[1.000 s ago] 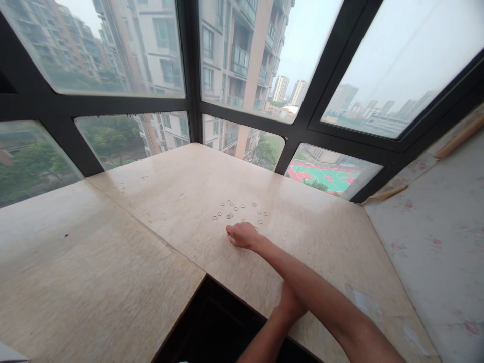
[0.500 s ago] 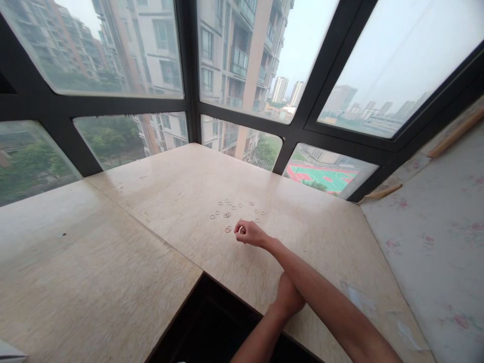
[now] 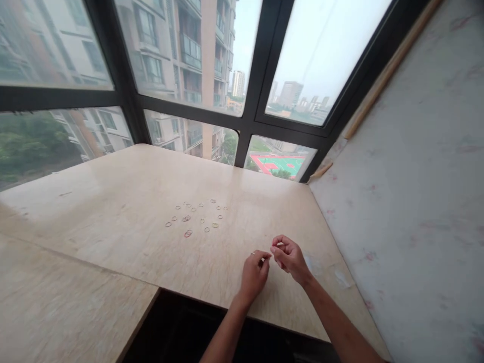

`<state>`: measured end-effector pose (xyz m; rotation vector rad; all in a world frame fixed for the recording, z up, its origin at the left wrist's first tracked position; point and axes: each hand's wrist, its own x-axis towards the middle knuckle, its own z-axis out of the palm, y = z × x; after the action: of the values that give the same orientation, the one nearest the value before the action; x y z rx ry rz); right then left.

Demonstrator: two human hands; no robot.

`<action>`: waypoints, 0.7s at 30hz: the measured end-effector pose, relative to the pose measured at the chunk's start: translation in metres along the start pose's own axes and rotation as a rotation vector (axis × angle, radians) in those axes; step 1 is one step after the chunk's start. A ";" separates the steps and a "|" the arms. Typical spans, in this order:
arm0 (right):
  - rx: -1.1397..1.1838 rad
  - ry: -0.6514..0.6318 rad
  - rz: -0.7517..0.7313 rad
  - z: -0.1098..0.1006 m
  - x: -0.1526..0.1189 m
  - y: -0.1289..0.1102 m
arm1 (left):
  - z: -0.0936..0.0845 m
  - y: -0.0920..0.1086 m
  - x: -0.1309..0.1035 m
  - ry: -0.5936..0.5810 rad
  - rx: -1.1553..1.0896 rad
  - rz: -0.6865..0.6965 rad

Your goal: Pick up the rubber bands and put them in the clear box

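Note:
Several small thin rings (image 3: 196,218), some reddish or yellow, lie scattered on the beige marble-look ledge (image 3: 124,201). My right hand (image 3: 290,256) is drawn back from them near the ledge's front edge, its thumb and fingers pinched together. My left hand (image 3: 256,272) sits just to its left. Its fingertips meet those of the right hand, and both pinch at the same spot. What they hold looks like one small ring, too small to make out clearly. The nearest loose ring (image 3: 188,233) lies well to the left of both hands.
Dark-framed windows (image 3: 249,116) wrap the far side of the ledge, with buildings and a sports court outside. A pale flowered wall (image 3: 416,191) rises on the right. A dark gap (image 3: 181,327) opens below the front edge. A second slab (image 3: 56,302) lies to the left.
My right hand pinched at the edge of the ring cluster, then pulled back toward me. My left hand came up from under my right forearm to meet it. The view swung right.

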<state>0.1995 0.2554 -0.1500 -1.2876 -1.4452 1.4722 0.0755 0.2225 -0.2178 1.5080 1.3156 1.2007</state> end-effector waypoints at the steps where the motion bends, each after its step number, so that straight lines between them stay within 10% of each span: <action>1: -0.041 0.059 0.005 -0.013 -0.007 0.004 | -0.001 0.000 0.001 -0.003 -0.013 0.004; 9: -0.619 0.512 -0.106 -0.094 -0.038 0.027 | 0.000 -0.005 0.004 -0.030 0.005 -0.021; 14: -0.831 0.383 -0.083 -0.109 -0.042 0.031 | 0.001 -0.005 0.005 -0.030 0.013 -0.038; 21: -0.538 0.423 -0.064 -0.098 -0.065 0.003 | 0.002 -0.007 0.005 -0.009 0.010 -0.046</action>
<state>0.3104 0.2219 -0.1308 -1.7249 -1.6167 0.7157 0.0753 0.2291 -0.2243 1.4805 1.3448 1.1585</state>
